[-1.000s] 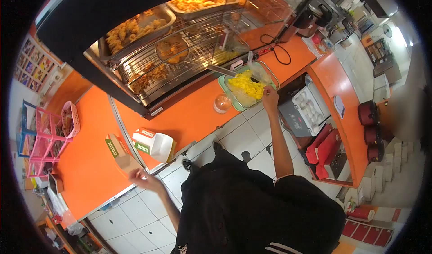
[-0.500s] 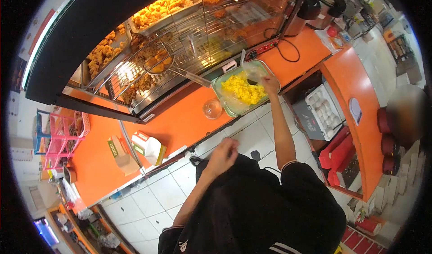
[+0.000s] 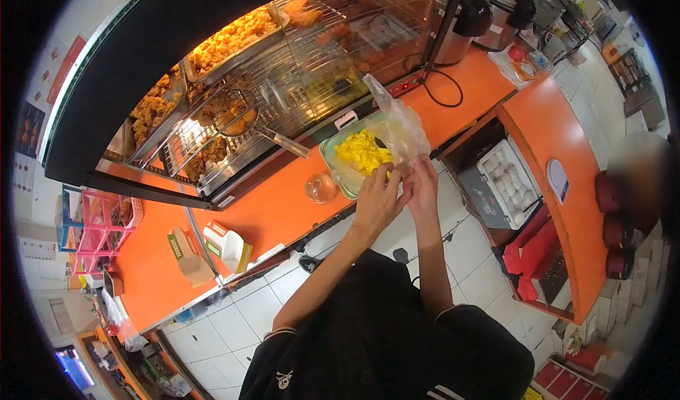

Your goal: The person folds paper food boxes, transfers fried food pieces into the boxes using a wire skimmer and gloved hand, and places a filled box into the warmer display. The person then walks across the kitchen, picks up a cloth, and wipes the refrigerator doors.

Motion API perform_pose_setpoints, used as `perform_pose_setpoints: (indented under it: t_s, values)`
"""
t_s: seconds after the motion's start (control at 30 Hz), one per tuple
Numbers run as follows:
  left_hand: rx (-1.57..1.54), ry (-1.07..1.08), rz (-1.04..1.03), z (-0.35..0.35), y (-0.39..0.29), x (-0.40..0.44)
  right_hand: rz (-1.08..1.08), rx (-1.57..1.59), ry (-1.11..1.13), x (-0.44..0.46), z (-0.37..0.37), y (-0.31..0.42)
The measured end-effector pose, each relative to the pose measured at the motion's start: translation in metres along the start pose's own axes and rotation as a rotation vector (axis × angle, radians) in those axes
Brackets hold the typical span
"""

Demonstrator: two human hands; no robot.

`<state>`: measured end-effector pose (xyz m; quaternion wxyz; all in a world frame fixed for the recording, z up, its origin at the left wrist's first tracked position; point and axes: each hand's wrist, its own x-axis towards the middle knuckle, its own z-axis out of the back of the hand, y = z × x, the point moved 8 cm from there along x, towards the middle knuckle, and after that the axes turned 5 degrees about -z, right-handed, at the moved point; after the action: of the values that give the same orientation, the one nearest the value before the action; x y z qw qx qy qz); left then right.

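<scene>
In the head view, a pale green rectangular tray (image 3: 343, 184) is sitting on the orange worktop (image 3: 276, 205), between a black-framed, lit cabinet (image 3: 99, 116) and the worktop's near edge. The tray is carrying a heap of small, bright yellow pieces (image 3: 361, 152), and a thin, clear plastic bag (image 3: 405, 127) is bunching over its right side; I cannot tell whether the pieces are lying inside it. The right hand (image 3: 423, 186) is pinching the bag's near end, fingers nearly together. The left hand (image 3: 379, 200) is hovering just beside it at the tray's near edge, fingers half curling; I cannot tell whether they are gripping film. A clear round bowl (image 3: 321, 188) is standing just left of the tray, and 2 printed paper boxes (image 3: 227, 245) are standing farther left, by the near edge. A sharp pull could be tearing the thin film or spilling pieces off that edge; the left forearm, swinging leftward, could be knocking the bowl.
</scene>
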<state>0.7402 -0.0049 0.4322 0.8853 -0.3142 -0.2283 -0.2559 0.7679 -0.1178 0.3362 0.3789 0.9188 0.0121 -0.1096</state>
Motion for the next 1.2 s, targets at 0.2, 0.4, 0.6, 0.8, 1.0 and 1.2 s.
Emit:
perform_pose_setpoints:
  t_s: [0.2,0.4,0.6,0.8,1.0,1.2]
  values:
    - [0.043,-0.033,-0.183,-0.021,-0.015,0.02,0.16,0.166,-0.047,-0.027,-0.012,0.02]
    - [0.007,0.0,-0.149,-0.018,-0.027,0.026,0.664,-1.122,-0.29,-0.045,0.004,0.035]
    - [0.016,0.033,-0.224,0.001,-0.053,0.025,0.284,-1.314,-0.098,-0.031,0.002,0.019]
    - [-0.057,-0.002,-0.279,0.008,-0.047,0.023,0.127,-0.944,-0.016,-0.033,-0.021,0.009]
    - [0.066,0.235,-0.294,-0.011,-0.076,0.007,0.067,-0.316,0.117,-0.037,-0.046,-0.004]
    - [0.151,0.215,-0.281,-0.008,-0.073,0.009,0.016,-0.046,0.243,-0.03,-0.068,-0.002]
